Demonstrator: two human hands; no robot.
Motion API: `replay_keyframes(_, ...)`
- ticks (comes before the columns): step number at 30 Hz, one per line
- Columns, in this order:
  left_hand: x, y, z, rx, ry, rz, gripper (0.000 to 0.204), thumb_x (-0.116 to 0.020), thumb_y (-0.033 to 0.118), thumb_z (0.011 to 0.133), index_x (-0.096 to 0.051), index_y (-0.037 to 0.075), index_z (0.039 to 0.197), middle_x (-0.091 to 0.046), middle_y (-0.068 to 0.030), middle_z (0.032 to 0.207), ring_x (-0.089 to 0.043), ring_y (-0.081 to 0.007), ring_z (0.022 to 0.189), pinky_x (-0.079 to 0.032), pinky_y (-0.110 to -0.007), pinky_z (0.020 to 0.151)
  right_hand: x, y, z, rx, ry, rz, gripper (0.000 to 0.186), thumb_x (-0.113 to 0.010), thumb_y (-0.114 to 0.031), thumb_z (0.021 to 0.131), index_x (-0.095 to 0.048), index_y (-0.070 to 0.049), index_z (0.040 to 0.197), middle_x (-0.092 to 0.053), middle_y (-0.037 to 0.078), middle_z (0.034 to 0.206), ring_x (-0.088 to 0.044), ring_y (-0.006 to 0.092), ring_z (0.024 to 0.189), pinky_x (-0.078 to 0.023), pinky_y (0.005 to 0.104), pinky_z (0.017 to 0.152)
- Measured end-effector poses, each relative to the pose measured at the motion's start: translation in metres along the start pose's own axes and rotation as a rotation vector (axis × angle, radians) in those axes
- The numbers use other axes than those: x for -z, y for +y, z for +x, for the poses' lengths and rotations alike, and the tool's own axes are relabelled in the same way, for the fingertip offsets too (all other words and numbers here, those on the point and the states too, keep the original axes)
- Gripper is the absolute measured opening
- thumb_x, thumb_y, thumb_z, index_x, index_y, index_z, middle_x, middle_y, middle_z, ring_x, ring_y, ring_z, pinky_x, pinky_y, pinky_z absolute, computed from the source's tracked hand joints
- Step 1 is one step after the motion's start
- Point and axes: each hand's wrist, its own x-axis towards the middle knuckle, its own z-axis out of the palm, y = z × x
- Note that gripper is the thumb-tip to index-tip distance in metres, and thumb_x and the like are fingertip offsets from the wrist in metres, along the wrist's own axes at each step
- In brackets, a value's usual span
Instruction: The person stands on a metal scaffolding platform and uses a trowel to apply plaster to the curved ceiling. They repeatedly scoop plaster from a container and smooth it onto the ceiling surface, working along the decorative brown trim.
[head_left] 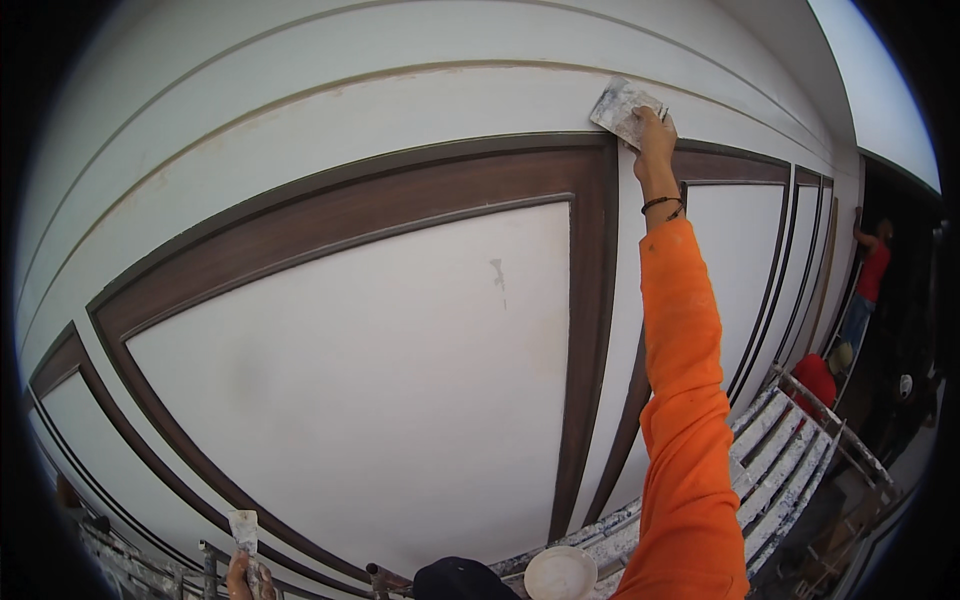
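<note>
My right hand (655, 140), at the end of an orange sleeve, is raised high and closed around a wide, flat putty knife (622, 106). Its blade is smeared with white and dark residue and lies against the white wall (480, 100), just above the corner of a dark brown wooden frame (592, 200). At the lower left edge, my left hand (248, 580) is closed on a smaller putty knife (243, 528), blade up and coated with pale filler. Only the fingers of that hand show. A white round bowl (560, 574) sits at the lower edge, left of my right sleeve.
Paint-spattered scaffold planks (780, 450) run along the wall at right. A person in red (817, 385) is low beside them; another person in a red top (874, 270) stands farther off. A rounded black object (462, 580) is at the bottom. The white panel (350, 380) bears a grey patch.
</note>
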Motion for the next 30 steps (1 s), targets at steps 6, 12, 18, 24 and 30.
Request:
replay_keyframes(6,-0.028,0.015,-0.034,0.015,0.063,-0.061,0.03,-0.049,0.019,0.101,-0.056,0.005,0.126,-0.062,-0.0051,0.111,-0.059,-0.0138,0.091,-0.053,-0.028,0.076,-0.016,0.01,0.0,0.1,0.006,0.064,0.031,-0.065,-0.013,0.08,-0.057,-0.004,0.108,-0.063,0.005,0.089,-0.063,0.0162,0.069,-0.048,0.0314,0.053)
replay_keyframes(12,0.004,-0.01,-0.036,-0.321,-0.123,0.178,0.044,-0.05,0.012,0.099,-0.038,0.004,0.141,-0.042,-0.0121,0.144,-0.049,-0.0189,0.126,-0.045,-0.028,0.105,-0.023,0.002,-0.015,0.03,0.005,-0.004,0.026,-0.065,-0.014,0.08,-0.057,-0.006,0.103,-0.063,0.006,0.087,-0.064,0.0174,0.066,-0.045,0.0311,0.046)
replay_keyframes(18,0.012,0.01,-0.021,-0.068,-0.182,0.008,0.037,-0.048,0.014,0.1,-0.047,0.006,0.136,-0.056,-0.0039,0.123,-0.056,-0.009,0.093,-0.049,-0.02,0.072,-0.021,-0.009,-0.024,-0.123,0.026,0.011,0.025,-0.065,-0.015,0.08,-0.056,-0.008,0.102,-0.063,0.005,0.085,-0.062,0.0173,0.062,-0.041,0.0292,0.043)
replay_keyframes(24,-0.012,0.021,-0.04,-0.039,-0.046,-0.02,0.033,-0.054,0.026,0.097,-0.056,0.011,0.126,-0.051,0.0077,0.08,-0.043,-0.0022,0.061,-0.031,-0.017,0.047,-0.019,-0.011,-0.019,-0.146,0.027,0.025,0.026,-0.065,-0.017,0.081,-0.056,-0.007,0.103,-0.064,0.007,0.086,-0.062,0.0188,0.063,-0.042,0.0325,0.044)
replay_keyframes(30,-0.019,0.017,-0.034,-0.05,0.013,-0.021,0.026,-0.059,0.032,0.095,-0.06,0.013,0.112,-0.046,0.0082,0.066,-0.041,-0.0029,0.051,-0.028,-0.018,0.041,-0.018,-0.014,-0.018,-0.172,0.029,-0.041,0.025,-0.067,-0.02,0.08,-0.057,-0.009,0.1,-0.063,0.004,0.085,-0.061,0.0163,0.065,-0.042,0.0324,0.048)
